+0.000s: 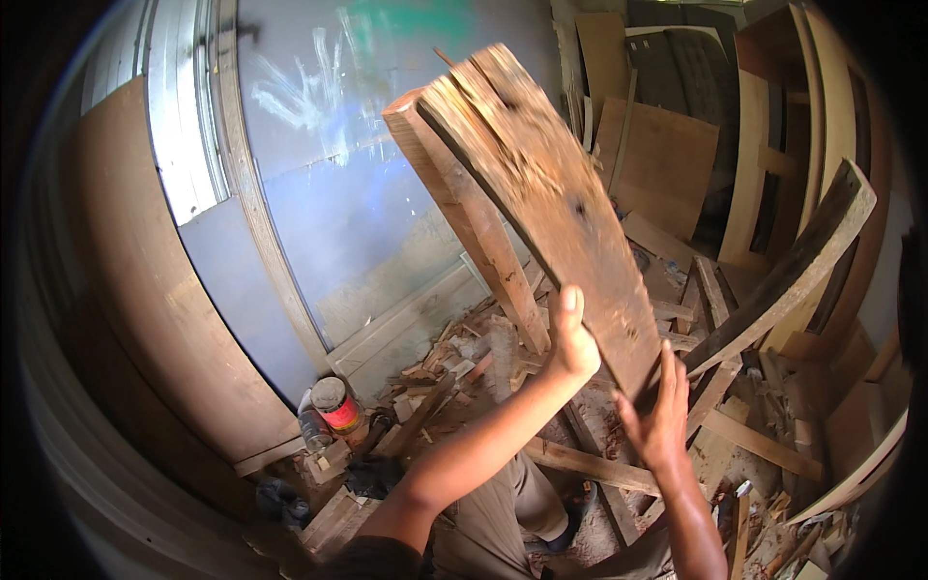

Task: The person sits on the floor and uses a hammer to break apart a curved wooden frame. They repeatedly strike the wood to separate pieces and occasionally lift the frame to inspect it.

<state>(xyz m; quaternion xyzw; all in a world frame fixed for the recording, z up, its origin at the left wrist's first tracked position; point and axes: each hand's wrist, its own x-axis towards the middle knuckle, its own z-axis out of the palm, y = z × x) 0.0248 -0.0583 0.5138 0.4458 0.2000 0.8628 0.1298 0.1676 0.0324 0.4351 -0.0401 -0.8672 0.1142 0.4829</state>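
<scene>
A thick, worn wooden plank [565,188] is tilted up in front of me, with its far end splintered and cracked. My left hand [572,340] grips its left edge, thumb up along the side and the other fingers hidden behind the wood. At the near end, my right hand [661,411] holds the lower corner, with its thumb on one side and fairly straight fingers along the other. Behind the plank stands a squared wooden post [474,222]; whether the two touch, I cannot tell.
Wood offcuts and sawdust cover the floor. A curved dark board [788,275] rises at the right, near wooden frames [754,174]. By the blue-grey wall panel [338,213] stands a red-labelled can [338,411]. A brown board [667,164] leans at the back.
</scene>
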